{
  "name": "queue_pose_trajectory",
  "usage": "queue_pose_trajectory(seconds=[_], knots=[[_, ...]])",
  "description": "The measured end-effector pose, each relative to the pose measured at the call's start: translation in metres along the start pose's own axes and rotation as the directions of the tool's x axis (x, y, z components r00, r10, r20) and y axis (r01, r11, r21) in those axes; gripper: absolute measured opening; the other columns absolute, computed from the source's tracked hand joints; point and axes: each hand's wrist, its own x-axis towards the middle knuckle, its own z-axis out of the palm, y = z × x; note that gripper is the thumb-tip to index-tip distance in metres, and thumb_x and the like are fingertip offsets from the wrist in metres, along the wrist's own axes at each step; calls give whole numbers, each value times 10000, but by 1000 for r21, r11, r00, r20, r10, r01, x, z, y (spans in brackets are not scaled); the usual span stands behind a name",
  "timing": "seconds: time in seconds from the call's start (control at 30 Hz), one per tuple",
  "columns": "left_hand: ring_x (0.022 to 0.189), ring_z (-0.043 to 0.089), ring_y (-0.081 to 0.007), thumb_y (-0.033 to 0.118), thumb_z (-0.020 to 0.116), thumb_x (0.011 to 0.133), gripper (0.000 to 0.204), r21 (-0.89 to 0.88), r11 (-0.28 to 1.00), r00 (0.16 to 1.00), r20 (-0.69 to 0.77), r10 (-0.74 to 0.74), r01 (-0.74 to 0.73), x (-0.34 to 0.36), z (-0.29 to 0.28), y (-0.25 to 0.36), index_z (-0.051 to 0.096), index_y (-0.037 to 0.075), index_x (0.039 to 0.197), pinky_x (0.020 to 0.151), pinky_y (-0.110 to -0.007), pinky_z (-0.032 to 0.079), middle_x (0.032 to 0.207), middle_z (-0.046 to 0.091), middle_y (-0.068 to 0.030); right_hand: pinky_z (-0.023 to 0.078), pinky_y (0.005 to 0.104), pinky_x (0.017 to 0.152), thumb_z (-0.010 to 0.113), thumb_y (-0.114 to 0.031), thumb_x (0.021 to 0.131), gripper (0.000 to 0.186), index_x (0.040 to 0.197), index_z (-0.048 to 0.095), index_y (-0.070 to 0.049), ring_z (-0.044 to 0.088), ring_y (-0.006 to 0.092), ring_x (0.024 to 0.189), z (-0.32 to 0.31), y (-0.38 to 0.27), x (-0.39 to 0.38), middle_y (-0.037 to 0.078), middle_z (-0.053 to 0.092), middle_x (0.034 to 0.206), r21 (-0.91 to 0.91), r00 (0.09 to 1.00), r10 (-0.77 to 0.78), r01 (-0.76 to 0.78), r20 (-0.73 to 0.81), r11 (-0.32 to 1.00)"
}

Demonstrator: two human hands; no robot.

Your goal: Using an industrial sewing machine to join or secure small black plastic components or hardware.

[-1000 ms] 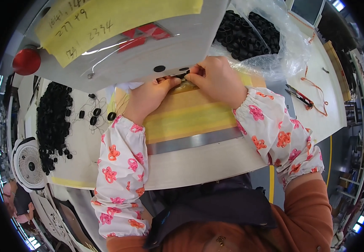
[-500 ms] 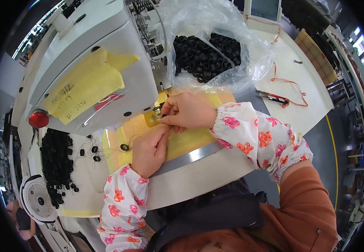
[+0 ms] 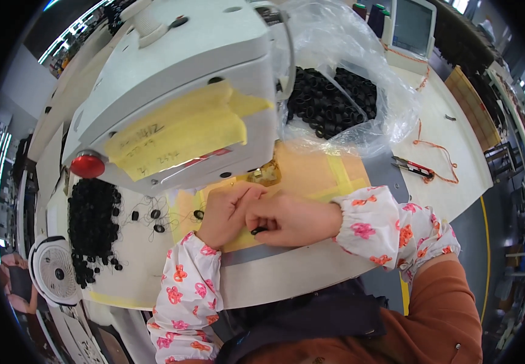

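My right hand (image 3: 293,219) is closed on a small black ring (image 3: 257,231) at the front of the yellow taped work surface (image 3: 344,173). My left hand (image 3: 225,215) is just beside it, touching or nearly touching it, fingers together and pointing toward the machine's brass-coloured plate (image 3: 262,175); whatever they hold, if anything, is hidden. Above both hands stands the pale sewing machine head (image 3: 171,60), with yellow paper taped to it and a red button (image 3: 88,164).
A clear bag (image 3: 390,121) of black rings (image 3: 329,100) lies behind; a thread snip (image 3: 412,167) and orange cord (image 3: 445,181) at right; a heap of black pieces (image 3: 93,230), threaded rings (image 3: 155,214) and a white fan (image 3: 56,273) at left. A screen (image 3: 411,27) stands at back.
Both hands have come away from under the machine head toward the table's front edge, and the black ring now shows in my right fingers. The camera's view has shifted too.
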Motion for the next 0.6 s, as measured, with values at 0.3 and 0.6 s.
queue_pose_trajectory(seconds=[0.3, 0.6], knots=[[505, 410, -41, 99, 602, 791, 241, 60, 984, 985, -64, -162, 166, 3, -6, -3, 615, 33, 1023, 475, -215, 344, 548, 493, -19, 439, 231, 424, 593, -72, 803, 134, 776, 492, 12, 554, 90, 516, -32, 36, 18, 53, 566, 660, 245, 898, 412, -369, -154, 897], [461, 433, -79, 143, 631, 766, 201, 211, 964, 978, -167, -128, 162, 8, 5, -3, 639, 4, 912, 451, -245, 350, 535, 538, -43, 449, 330, 505, 626, -55, 737, 110, 770, 558, 25, 569, 270, 549, -21, 46, 15, 140, 583, 671, -430, 901, -162, -30, -403, 902]])
